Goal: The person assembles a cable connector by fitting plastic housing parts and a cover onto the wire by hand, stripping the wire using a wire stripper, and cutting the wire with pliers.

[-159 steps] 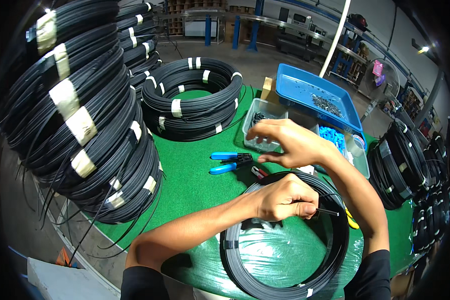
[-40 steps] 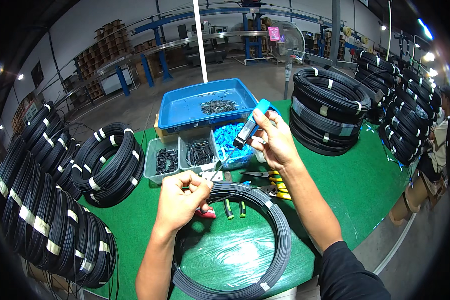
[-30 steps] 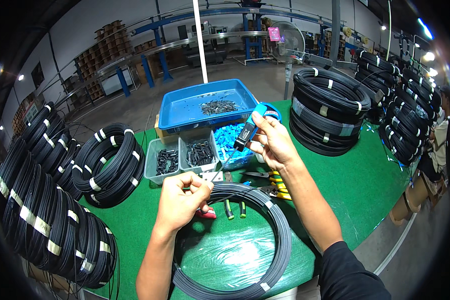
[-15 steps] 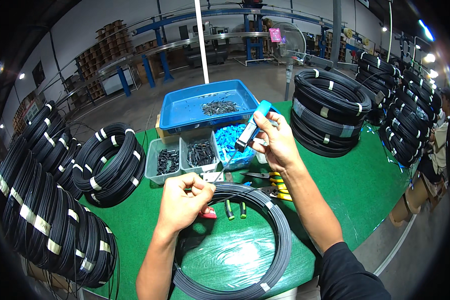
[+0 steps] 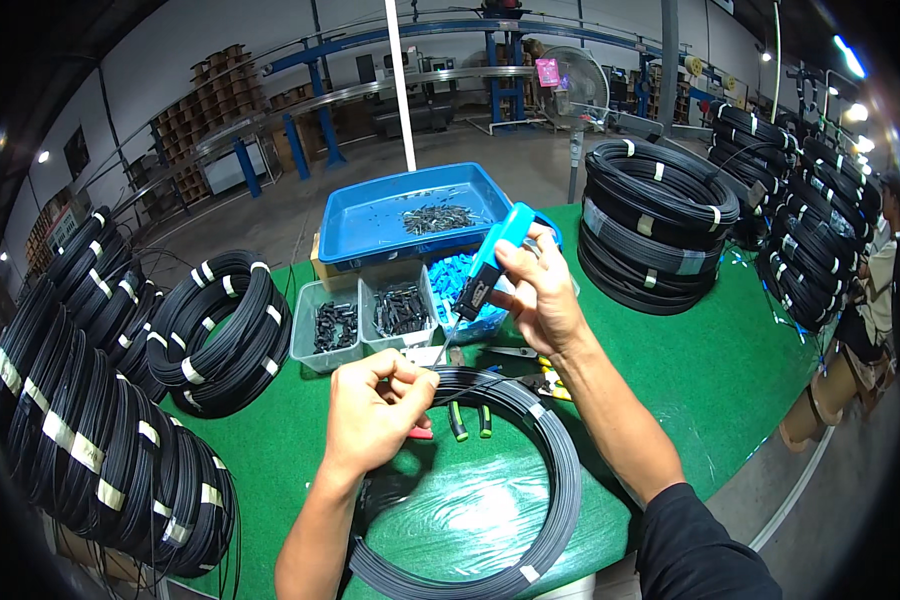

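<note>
My right hand (image 5: pixel 548 295) grips a blue handheld tool (image 5: pixel 505 232) with a black front end, tilted so that end points down and left. A thin black cable (image 5: pixel 452 338) runs from the tool's front end to my left hand (image 5: pixel 380 412). There my thumb and fingers pinch the cable, just above the near coil of black cable (image 5: pixel 562 470) lying on the table. Whether the cable sits inside the tool's tip cannot be made out. Under my left hand, a red handle (image 5: pixel 422 434) shows in part.
Beyond my hands stand two clear bins (image 5: pixel 325 330) of small black parts, a bin of blue pieces (image 5: pixel 452 275) and a blue tray (image 5: pixel 355 225). Yellow-handled pliers (image 5: pixel 555 382) lie by my right forearm. Taped cable coils (image 5: pixel 220 325) flank both sides, with a stack (image 5: pixel 660 225) at right.
The tool has turned in my right hand, its pale face now swung out of sight and its black-and-blue side showing. My left hand has shifted slightly right, still pinching the cable.
</note>
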Motion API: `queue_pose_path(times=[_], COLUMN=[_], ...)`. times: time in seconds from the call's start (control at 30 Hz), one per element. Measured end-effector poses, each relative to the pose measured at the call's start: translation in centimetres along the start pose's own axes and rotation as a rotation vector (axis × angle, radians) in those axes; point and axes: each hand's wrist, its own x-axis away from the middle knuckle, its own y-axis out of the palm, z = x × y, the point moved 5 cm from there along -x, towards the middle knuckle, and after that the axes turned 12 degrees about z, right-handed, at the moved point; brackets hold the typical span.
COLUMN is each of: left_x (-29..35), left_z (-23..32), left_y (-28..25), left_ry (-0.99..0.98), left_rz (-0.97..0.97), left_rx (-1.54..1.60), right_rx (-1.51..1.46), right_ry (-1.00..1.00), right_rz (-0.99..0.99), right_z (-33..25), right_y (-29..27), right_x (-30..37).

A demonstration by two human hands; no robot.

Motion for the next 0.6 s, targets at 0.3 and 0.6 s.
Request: queue_pose_path(times=[0.3, 0.6], left_x=[0.8, 2.3], left_z=[0.6, 2.6], left_y=[1.6, 2.6], left_ry=[0.134, 0.331], left_rz=[-0.402, -0.186], left_rx=[0.069, -0.048], right_rx=[-0.589, -0.694], right_ry=[-0.056, -0.064], right_rz=[-0.376, -0.327], right_z=[-3.7, -5.4], right_y=[0.1, 0.9], right_x=[0.5, 2.3])
